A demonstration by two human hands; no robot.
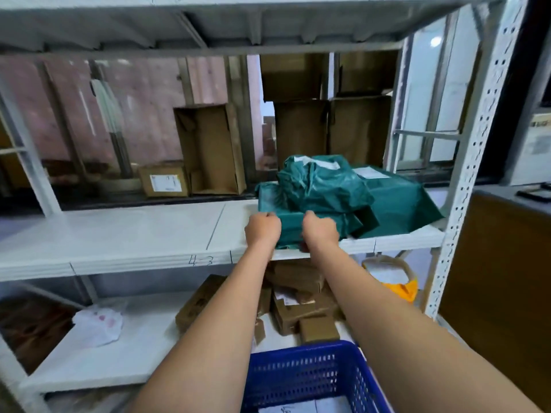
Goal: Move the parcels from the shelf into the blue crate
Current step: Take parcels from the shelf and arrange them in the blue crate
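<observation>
1. Your left hand [264,226] and right hand [320,229] both grip the bottom green parcel [293,226] at the shelf [119,234] front edge.
2. Slide it out level; the stacked parcels [325,183] above may topple.
3. Lower it into the blue crate [304,374] below.

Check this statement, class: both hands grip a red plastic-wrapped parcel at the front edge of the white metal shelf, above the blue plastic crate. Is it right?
One error: the plastic-wrapped parcel is green, not red. Both the left hand and right hand grip it at the white metal shelf edge, above the blue plastic crate, as the head view shows.

parcels [325,189]: glossy, wrinkled teal plastic film
shelf [119,234]: smooth white-painted metal
blue crate [301,374]: perforated plastic
boxes [298,305] below shelf: matt brown cardboard
</observation>
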